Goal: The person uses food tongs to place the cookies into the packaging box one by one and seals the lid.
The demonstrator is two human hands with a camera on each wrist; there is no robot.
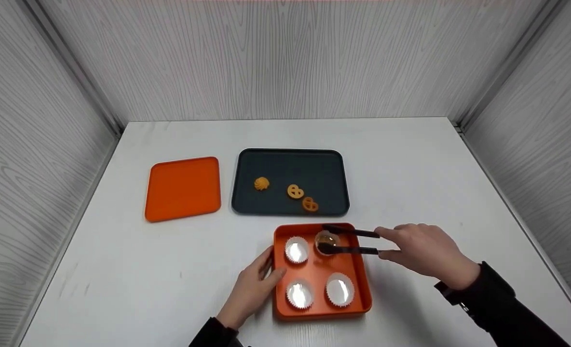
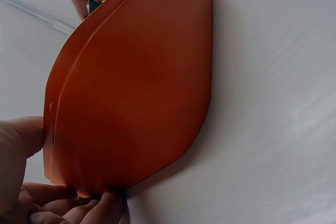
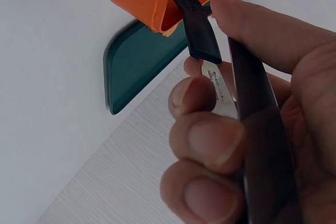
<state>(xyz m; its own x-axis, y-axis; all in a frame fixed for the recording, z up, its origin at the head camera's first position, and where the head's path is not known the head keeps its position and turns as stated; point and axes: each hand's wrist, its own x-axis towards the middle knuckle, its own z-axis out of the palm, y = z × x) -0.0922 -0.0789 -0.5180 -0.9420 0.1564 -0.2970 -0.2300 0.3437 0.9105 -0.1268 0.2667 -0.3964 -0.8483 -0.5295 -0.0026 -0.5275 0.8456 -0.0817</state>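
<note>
Black tongs [image 1: 358, 250] within right grip [image 1: 425, 250]; orange box [image 1: 318, 272] in left grip [image 1: 252, 288]

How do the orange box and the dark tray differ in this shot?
Depth: the orange box has tall walls; the dark tray is shallow.
Contents: the orange box holds four cups; the dark tray carries two pretzel-shaped pieces and one swirled piece.
Contact: the left hand grips the orange box; neither hand touches the dark tray.
Both have rounded corners and a raised rim.
</note>
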